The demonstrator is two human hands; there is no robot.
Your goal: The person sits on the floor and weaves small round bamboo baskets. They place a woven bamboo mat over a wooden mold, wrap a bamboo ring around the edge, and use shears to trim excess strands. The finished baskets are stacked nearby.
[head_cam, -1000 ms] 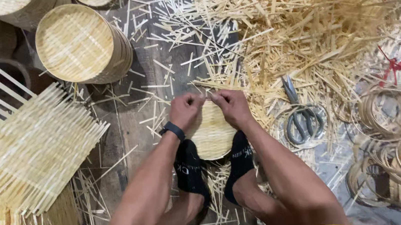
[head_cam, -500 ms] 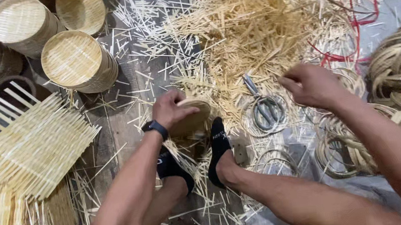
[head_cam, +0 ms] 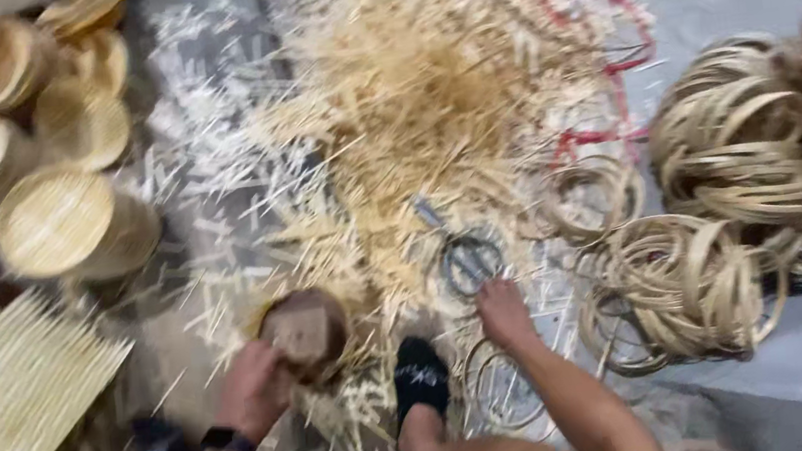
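Grasping a small round basket by its near side, the left hand holds it tilted just above the floor, fingers curled over the rim; a dark watch sits on that wrist. The right hand reaches forward with its fingers down on the scissors, but the blur hides whether they have closed on the handles or only touch them.

Ahead of both hands spreads a big straw pile, a heap of thin pale bamboo slivers covering most of the floor in the middle, with loose slivers scattered out to the left. To the right lie hoops, coils of bent bamboo strip stacked in several bundles, the nearest bundle just beside the right forearm. At the lower left lies a woven mat of flat strips with its ends splayed. Beyond it, at the upper left, stand finished baskets, round and stacked in short columns. A red cord trails through the far edge of the pile. Between the two arms a foot in a black sock rests on the slivers, just beside the basket. The scissors lie at the near foot of the pile, between the basket and the hoops.
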